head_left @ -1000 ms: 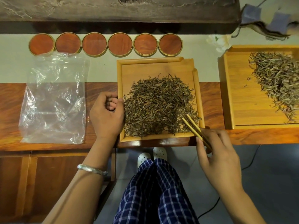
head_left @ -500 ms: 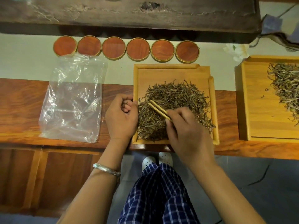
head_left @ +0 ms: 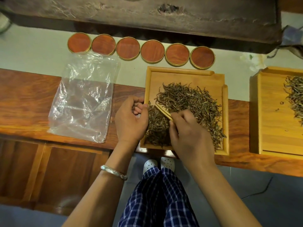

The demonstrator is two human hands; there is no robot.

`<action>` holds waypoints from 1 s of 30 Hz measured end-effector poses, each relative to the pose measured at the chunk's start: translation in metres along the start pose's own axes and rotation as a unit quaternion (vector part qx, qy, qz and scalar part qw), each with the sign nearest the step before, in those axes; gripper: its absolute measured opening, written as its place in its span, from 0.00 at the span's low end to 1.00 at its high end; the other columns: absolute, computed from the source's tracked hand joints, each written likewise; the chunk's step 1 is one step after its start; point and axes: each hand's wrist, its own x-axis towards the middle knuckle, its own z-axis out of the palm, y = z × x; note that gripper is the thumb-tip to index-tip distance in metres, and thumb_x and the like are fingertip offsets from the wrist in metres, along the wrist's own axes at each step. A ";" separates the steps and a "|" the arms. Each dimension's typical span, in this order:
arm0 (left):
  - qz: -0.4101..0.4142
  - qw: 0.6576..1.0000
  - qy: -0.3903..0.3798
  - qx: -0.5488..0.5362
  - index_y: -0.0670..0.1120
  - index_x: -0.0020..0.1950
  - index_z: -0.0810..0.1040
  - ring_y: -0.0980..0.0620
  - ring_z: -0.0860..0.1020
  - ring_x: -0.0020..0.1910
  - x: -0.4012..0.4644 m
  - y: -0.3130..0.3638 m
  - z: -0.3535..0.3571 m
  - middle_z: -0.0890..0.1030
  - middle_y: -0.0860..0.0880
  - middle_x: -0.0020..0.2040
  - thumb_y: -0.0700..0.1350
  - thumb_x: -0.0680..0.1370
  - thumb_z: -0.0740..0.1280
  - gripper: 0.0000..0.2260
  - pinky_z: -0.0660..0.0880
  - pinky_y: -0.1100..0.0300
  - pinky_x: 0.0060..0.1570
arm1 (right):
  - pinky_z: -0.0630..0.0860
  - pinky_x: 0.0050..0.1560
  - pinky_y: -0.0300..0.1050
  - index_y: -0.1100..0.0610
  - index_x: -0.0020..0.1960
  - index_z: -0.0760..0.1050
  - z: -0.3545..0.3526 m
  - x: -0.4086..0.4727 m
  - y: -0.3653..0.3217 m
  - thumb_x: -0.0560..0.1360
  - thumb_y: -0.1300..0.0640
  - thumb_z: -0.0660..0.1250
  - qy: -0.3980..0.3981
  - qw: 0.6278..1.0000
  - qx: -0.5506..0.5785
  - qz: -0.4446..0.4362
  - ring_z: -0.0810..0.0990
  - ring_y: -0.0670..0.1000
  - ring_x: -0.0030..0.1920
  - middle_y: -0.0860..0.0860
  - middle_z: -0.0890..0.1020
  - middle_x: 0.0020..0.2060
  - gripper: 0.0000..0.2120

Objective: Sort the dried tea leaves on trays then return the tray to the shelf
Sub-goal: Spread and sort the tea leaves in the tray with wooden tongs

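Note:
A light wooden tray (head_left: pixel 188 74) sits on the table in front of me, holding a heap of dried tea leaves (head_left: pixel 193 105). My right hand (head_left: pixel 188 133) grips bamboo tweezers (head_left: pixel 162 111), their tips pointing up-left into the left part of the heap. My left hand (head_left: pixel 131 118) rests at the tray's left edge with its fingers curled; whether they hold the rim or leaves I cannot tell. A second wooden tray (head_left: pixel 268 112) with more tea leaves (head_left: pixel 295 95) lies at the right, cut off by the frame edge.
A crumpled clear plastic bag (head_left: pixel 83 99) lies left of the tray. Several round wooden coasters (head_left: pixel 152 51) line up behind it. A dark wooden slab (head_left: pixel 147 15) runs along the back. My legs in checked trousers (head_left: pixel 157 199) are below the table edge.
My right hand carried the tweezers from the tray's lower right corner across to the left part of the heap. The view shifted, so everything sits further right. My left hand stayed at the tray's edge.

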 end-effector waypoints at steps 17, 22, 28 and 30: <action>-0.017 1.000 -0.008 0.002 0.58 0.44 0.75 0.58 0.75 0.33 -0.001 0.008 -0.004 0.78 0.56 0.35 0.49 0.73 0.66 0.03 0.75 0.62 0.35 | 0.75 0.27 0.49 0.58 0.58 0.75 0.005 0.016 -0.012 0.80 0.54 0.58 0.022 0.999 0.034 0.012 0.75 0.52 0.31 0.52 0.75 0.50 0.12; -0.026 1.000 -0.010 0.002 0.58 0.44 0.75 0.58 0.75 0.34 -0.002 0.008 -0.004 0.78 0.56 0.35 0.49 0.72 0.66 0.03 0.74 0.63 0.36 | 0.74 0.25 0.44 0.59 0.58 0.77 -0.006 0.017 -0.002 0.79 0.55 0.60 0.086 0.995 0.038 0.021 0.75 0.50 0.29 0.52 0.77 0.48 0.12; -0.042 0.999 -0.014 0.005 0.58 0.43 0.75 0.57 0.75 0.34 -0.001 0.009 -0.004 0.78 0.55 0.35 0.50 0.72 0.66 0.03 0.76 0.58 0.37 | 0.75 0.26 0.45 0.59 0.58 0.76 0.005 0.013 -0.006 0.79 0.55 0.61 0.058 0.997 0.017 0.055 0.76 0.52 0.29 0.53 0.76 0.49 0.12; -0.042 0.999 -0.015 0.004 0.58 0.43 0.75 0.58 0.75 0.34 -0.001 0.010 -0.004 0.78 0.55 0.35 0.50 0.72 0.66 0.02 0.75 0.60 0.37 | 0.75 0.26 0.45 0.59 0.60 0.76 0.006 0.019 -0.009 0.79 0.55 0.60 0.071 0.995 0.033 0.056 0.76 0.51 0.30 0.53 0.76 0.50 0.13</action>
